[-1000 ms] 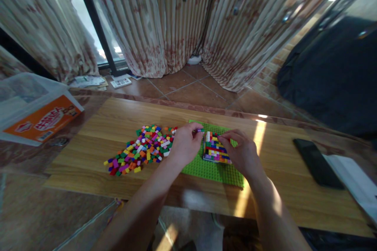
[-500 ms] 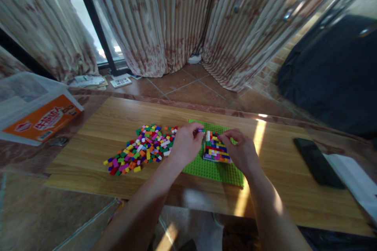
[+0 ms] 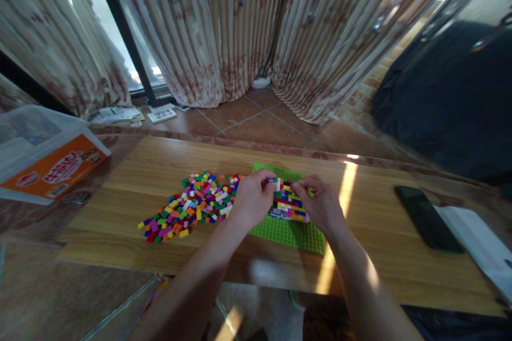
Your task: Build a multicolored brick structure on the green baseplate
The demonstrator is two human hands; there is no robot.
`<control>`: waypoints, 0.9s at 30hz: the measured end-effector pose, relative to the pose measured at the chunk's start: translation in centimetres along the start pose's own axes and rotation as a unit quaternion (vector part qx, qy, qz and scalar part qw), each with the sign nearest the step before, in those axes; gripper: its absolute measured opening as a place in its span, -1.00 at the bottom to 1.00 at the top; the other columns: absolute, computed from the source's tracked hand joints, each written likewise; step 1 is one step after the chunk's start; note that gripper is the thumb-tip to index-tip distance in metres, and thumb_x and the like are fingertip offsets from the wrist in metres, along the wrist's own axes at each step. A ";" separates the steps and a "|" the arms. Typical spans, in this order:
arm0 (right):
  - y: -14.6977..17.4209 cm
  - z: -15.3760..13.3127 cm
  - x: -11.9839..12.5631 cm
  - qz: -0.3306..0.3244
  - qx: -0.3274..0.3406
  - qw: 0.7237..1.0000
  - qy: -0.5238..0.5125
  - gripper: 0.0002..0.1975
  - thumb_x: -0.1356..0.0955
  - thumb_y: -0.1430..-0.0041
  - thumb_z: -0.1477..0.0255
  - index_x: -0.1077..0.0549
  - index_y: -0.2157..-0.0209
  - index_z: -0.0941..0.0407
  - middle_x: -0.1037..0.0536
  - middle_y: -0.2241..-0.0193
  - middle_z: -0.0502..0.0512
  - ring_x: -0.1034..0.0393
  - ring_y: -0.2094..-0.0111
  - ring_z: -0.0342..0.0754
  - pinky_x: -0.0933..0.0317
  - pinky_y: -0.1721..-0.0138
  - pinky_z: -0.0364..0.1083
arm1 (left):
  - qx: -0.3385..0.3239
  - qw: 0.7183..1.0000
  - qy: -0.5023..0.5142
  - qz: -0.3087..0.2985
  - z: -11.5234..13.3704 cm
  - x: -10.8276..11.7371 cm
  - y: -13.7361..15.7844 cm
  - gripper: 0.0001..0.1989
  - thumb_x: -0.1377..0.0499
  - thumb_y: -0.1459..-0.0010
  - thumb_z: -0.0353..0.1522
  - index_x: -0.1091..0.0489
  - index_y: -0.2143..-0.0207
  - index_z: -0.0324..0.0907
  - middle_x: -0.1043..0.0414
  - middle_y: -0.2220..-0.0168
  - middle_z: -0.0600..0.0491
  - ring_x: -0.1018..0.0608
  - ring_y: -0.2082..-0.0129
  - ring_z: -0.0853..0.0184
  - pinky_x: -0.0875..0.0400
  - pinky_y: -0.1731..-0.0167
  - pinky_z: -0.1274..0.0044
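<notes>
A block built from rows of colourful toy bricks (image 3: 288, 203) sits on the green baseplate (image 3: 286, 234). My left hand (image 3: 254, 200) is at its far left corner, thumb and forefinger pinched on a small toy brick that the fingers mostly cover. At the far right corner of the build is my right hand (image 3: 320, 203), its fingertips pressed together; whatever lies between them is too small to make out. A loose pile of small multicoloured bricks (image 3: 199, 213) spreads to the left of the baseplate, its near right edge close to my left hand.
The wooden table (image 3: 120, 240) carries a black phone (image 3: 428, 218) and a white paper (image 3: 476, 245) on the right. Left of it stands a clear plastic box (image 3: 56, 165) with an orange label. Striped curtains (image 3: 240, 37) hang beyond.
My left hand has moved slightly right, over the far left corner of the brick build. My right hand stays pinched at the far right corner. The whole view has shifted slightly.
</notes>
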State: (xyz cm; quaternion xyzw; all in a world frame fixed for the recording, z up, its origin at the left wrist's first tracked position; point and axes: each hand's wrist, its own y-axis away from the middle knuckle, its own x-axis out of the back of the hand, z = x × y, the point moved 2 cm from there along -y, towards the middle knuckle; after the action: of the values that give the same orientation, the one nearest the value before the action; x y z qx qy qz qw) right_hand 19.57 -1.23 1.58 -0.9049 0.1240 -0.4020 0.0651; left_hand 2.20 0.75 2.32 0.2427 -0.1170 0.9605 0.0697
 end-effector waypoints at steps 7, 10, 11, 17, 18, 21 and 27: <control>-0.1 0.5 -0.2 -0.006 -0.002 1.000 -0.002 -0.77 -0.33 -0.14 0.30 -0.52 0.51 0.08 -0.54 0.38 0.06 -0.39 0.33 -0.02 -0.22 0.24 -0.01 | 0.001 1.000 0.001 -0.001 -0.5 -0.1 -0.1 -0.78 -0.11 -0.14 -0.48 -0.52 0.23 -0.18 -0.60 0.23 0.02 -0.60 0.21 0.30 -0.45 0.10 0.48; -0.3 0.7 -0.3 0.000 -0.002 1.000 -0.003 -0.76 -0.31 -0.15 0.30 -0.51 0.52 0.08 -0.53 0.38 0.08 -0.38 0.33 -0.02 -0.24 0.25 -0.02 | 0.002 1.000 0.000 0.001 -0.4 0.0 0.0 -0.78 -0.11 -0.14 -0.48 -0.53 0.23 -0.18 -0.61 0.23 0.02 -0.60 0.21 0.30 -0.45 0.10 0.47; -0.3 0.7 -0.3 0.002 -0.002 1.000 -0.004 -0.75 -0.31 -0.15 0.31 -0.50 0.53 0.08 -0.53 0.38 0.08 -0.39 0.33 -0.02 -0.24 0.25 -0.02 | 0.003 1.000 0.001 0.001 -0.4 0.0 0.0 -0.78 -0.11 -0.14 -0.48 -0.53 0.23 -0.18 -0.61 0.23 0.02 -0.60 0.22 0.30 -0.45 0.11 0.47; -0.1 0.6 -0.2 0.005 -0.010 1.000 -0.018 -0.75 -0.31 -0.14 0.29 -0.50 0.53 0.09 -0.54 0.37 0.09 -0.40 0.35 -0.03 -0.26 0.26 -0.03 | 0.010 1.000 0.013 0.000 -0.5 -0.1 -0.1 -0.79 -0.12 -0.14 -0.47 -0.52 0.23 -0.17 -0.61 0.28 0.04 -0.60 0.27 0.32 -0.47 0.17 0.49; -0.1 0.6 -0.2 0.006 -0.015 1.000 -0.023 -0.75 -0.31 -0.14 0.28 -0.51 0.52 0.09 -0.54 0.37 0.09 -0.40 0.35 -0.03 -0.27 0.26 -0.02 | 0.010 1.000 0.016 0.001 -0.6 -0.1 -0.1 -0.79 -0.12 -0.14 -0.47 -0.52 0.23 -0.17 -0.61 0.27 0.04 -0.60 0.26 0.32 -0.47 0.17 0.50; 0.1 0.5 -0.1 0.006 -0.033 0.999 -0.042 -0.73 -0.31 -0.15 0.24 -0.53 0.47 0.09 -0.55 0.36 0.09 -0.41 0.36 -0.04 -0.28 0.27 -0.03 | 0.012 1.000 0.019 0.003 -0.7 0.0 -0.1 -0.80 -0.12 -0.14 -0.47 -0.52 0.24 -0.17 -0.61 0.27 0.04 -0.60 0.25 0.33 -0.48 0.15 0.49; 0.0 0.5 -0.2 0.010 -0.026 0.999 -0.025 -0.74 -0.33 -0.13 0.24 -0.52 0.49 0.10 -0.54 0.38 0.08 -0.40 0.36 -0.04 -0.28 0.26 -0.02 | 0.018 0.999 0.039 0.004 -0.4 0.0 0.0 -0.83 -0.13 -0.12 -0.50 -0.51 0.28 -0.20 -0.60 0.28 0.02 -0.61 0.25 0.33 -0.48 0.13 0.47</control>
State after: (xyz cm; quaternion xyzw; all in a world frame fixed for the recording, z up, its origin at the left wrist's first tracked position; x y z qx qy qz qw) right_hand 19.81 -1.21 1.12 -0.9148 0.1422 -0.3748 0.0484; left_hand 1.99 0.89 1.97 0.2062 -0.0978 0.9713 0.0664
